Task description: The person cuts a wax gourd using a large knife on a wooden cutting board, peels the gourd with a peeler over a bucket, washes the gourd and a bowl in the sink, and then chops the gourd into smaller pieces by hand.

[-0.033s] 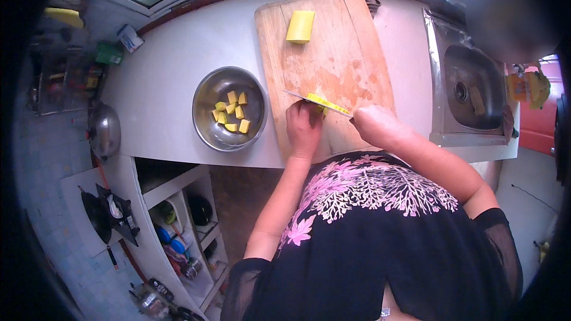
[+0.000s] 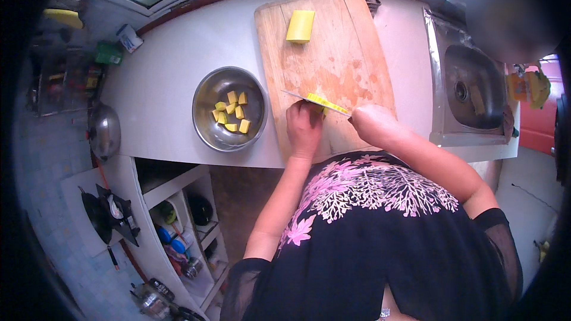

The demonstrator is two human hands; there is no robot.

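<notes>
My right hand (image 2: 376,126) is closed around the handle of a knife (image 2: 292,94). Its blade slants across the near part of a wooden cutting board (image 2: 324,62), tip toward the left. Beside the blade, my left hand (image 2: 304,125) has its fingers curled down on a yellow-fleshed piece of vegetable (image 2: 324,110), mostly hidden by fingers and blade. Bright yellow shows along the blade. A larger yellow block (image 2: 301,27) lies at the board's far end. Left of the board stands a steel bowl (image 2: 199,113) with several yellow chunks (image 2: 244,126) in it.
A steel sink (image 2: 476,92) is set into the white counter (image 2: 166,53) at the right. Along the left side are a domed metal lid (image 2: 105,131), a green box (image 2: 109,53) and a white container (image 2: 129,38). Open shelves (image 2: 205,226) sit below the counter's front edge.
The knife and my right hand have shifted very slightly to the left. My left hand, the bowl and the far block look the same.
</notes>
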